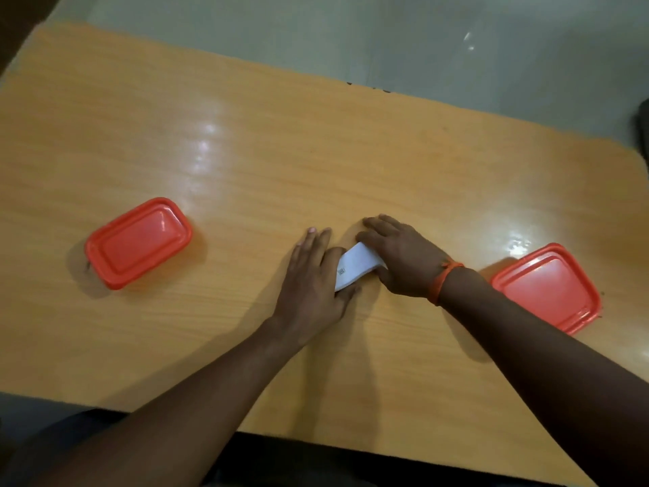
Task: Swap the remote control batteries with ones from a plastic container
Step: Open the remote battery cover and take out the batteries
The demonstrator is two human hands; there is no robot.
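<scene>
A white remote control (354, 267) lies face down near the middle of the wooden table (246, 152), a small code label showing on its back. My left hand (312, 279) lies over its near end with fingers straight and flat, thumb under the edge. My right hand (400, 258) covers its far end, fingers extended over it and the thumb against its side. A plastic container with a red lid (138, 242) stands closed at the left. A second red-lidded container (548, 286) sits at the right, partly behind my right forearm. No batteries are visible.
The table's far edge meets a pale green floor (351, 36). An orange band circles my right wrist (444, 281). A dark object (642, 128) shows at the right border. Bare tabletop stretches behind the hands.
</scene>
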